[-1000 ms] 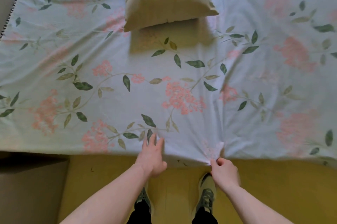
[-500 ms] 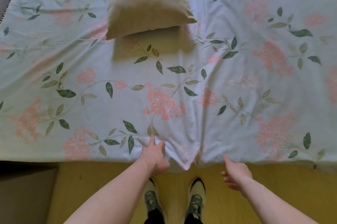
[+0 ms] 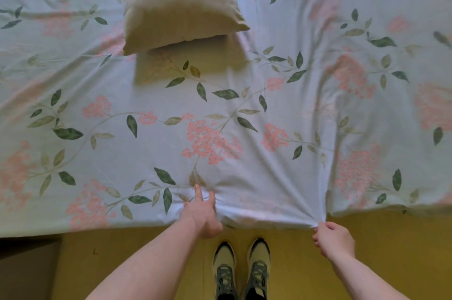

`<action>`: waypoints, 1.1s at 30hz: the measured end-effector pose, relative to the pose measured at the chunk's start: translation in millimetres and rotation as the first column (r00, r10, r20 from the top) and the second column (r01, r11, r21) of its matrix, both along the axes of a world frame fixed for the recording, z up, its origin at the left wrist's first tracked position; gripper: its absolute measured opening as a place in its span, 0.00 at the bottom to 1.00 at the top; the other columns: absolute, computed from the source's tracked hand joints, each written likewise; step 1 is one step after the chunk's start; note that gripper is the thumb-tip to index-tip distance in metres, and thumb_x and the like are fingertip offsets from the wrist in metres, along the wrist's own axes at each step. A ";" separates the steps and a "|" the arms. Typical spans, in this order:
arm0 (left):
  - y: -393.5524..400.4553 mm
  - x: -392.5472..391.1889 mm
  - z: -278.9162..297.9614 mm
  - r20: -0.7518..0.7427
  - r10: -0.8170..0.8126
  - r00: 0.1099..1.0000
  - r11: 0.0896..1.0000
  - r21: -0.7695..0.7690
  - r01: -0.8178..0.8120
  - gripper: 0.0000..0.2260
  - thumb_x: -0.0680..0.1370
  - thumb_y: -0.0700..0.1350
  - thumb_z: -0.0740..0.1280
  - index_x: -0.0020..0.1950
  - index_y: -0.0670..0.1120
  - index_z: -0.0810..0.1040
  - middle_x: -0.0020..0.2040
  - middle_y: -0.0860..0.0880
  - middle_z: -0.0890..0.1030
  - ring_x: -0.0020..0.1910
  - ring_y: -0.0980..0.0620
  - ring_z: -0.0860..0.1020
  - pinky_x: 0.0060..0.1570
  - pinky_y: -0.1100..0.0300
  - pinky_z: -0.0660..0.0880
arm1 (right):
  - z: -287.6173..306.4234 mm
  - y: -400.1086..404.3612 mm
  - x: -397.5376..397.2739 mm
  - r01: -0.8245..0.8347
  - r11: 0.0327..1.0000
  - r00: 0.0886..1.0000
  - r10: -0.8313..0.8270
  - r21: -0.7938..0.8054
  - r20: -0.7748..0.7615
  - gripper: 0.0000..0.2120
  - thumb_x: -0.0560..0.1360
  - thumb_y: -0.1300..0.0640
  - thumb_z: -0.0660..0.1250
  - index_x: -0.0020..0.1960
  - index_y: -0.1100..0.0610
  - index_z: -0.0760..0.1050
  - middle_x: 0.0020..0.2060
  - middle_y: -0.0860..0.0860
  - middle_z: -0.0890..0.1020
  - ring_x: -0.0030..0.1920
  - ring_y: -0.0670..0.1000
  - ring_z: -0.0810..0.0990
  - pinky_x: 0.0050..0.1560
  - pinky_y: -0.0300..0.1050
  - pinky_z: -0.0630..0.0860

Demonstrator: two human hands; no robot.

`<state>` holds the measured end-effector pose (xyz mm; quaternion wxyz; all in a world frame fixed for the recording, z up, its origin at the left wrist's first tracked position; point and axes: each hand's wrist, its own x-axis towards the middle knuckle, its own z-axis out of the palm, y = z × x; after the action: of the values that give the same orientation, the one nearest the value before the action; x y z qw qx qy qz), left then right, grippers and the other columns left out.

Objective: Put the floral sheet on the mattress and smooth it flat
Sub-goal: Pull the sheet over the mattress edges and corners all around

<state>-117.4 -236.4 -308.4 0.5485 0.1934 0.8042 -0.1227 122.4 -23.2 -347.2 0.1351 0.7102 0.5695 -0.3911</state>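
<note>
Here, floral sheet (image 3: 220, 109) was found spread over mattress, near edge hanging toward floor. Left hand (image 3: 203, 214): fingers (image 3: 198, 193) extended, slightly apart, pressed on sheet at edge. Right hand (image 3: 333, 241): fingertips (image 3: 318, 225) pinched together on gathered hem. Long crease was noted running away from right fingertips. Pillow (image 3: 178, 1) was laid well beyond left fingers. Risk judged: hem tugged too hard, fabric dragged from under left fingers, crease deepened, pillow shifted.
</note>
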 end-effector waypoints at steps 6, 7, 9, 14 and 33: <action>2.5 -1.3 0.0 0.009 -0.015 1.000 1.000 -0.011 0.015 0.44 0.72 0.43 0.59 0.84 0.53 0.40 0.81 0.42 0.30 0.80 0.33 0.58 0.73 0.46 0.69 | 5.1 8.6 -12.7 0.042 0.975 0.995 -0.022 -0.220 0.094 0.12 0.79 0.59 0.60 0.47 0.62 0.82 0.38 0.56 0.87 0.34 0.56 0.82 0.35 0.45 0.79; 2.2 -0.7 -0.6 0.011 -0.014 1.000 1.000 -0.012 0.014 0.45 0.71 0.43 0.59 0.84 0.53 0.40 0.81 0.43 0.30 0.80 0.33 0.58 0.73 0.46 0.69 | 5.9 11.1 -12.8 0.035 0.977 0.995 -0.014 -0.209 0.102 0.13 0.80 0.58 0.60 0.48 0.62 0.81 0.39 0.56 0.86 0.35 0.56 0.83 0.35 0.47 0.80; 1.3 -0.3 -3.1 0.007 -0.013 1.000 1.000 -0.007 0.013 0.46 0.70 0.43 0.59 0.84 0.54 0.40 0.81 0.43 0.29 0.80 0.34 0.57 0.73 0.46 0.69 | 6.0 17.0 -10.3 0.030 0.987 0.994 -0.014 -0.155 0.105 0.14 0.81 0.52 0.61 0.53 0.62 0.79 0.41 0.57 0.85 0.37 0.56 0.85 0.34 0.49 0.83; 1.3 3.0 -5.3 -0.012 -0.015 1.000 1.000 -0.009 0.015 0.46 0.71 0.43 0.60 0.84 0.53 0.39 0.81 0.42 0.29 0.81 0.34 0.54 0.75 0.47 0.66 | 7.0 40.9 1.9 0.115 0.992 0.991 -0.111 -0.058 0.074 0.24 0.84 0.42 0.58 0.65 0.62 0.76 0.41 0.56 0.84 0.40 0.56 0.85 0.31 0.46 0.82; 141.3 103.3 13.7 -0.406 0.023 0.913 0.891 0.423 0.166 0.33 0.78 0.50 0.64 0.81 0.52 0.57 0.83 0.49 0.42 0.80 0.45 0.55 0.74 0.52 0.68 | -18.9 146.2 108.8 0.029 0.987 0.999 -0.033 -0.159 -0.019 0.15 0.82 0.55 0.62 0.41 0.56 0.83 0.35 0.52 0.86 0.36 0.54 0.82 0.36 0.47 0.78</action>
<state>-14.1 -95.1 -294.7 0.3076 0.3154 0.8977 0.0088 231.1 123.1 -366.1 0.1791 0.7018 0.5270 -0.4446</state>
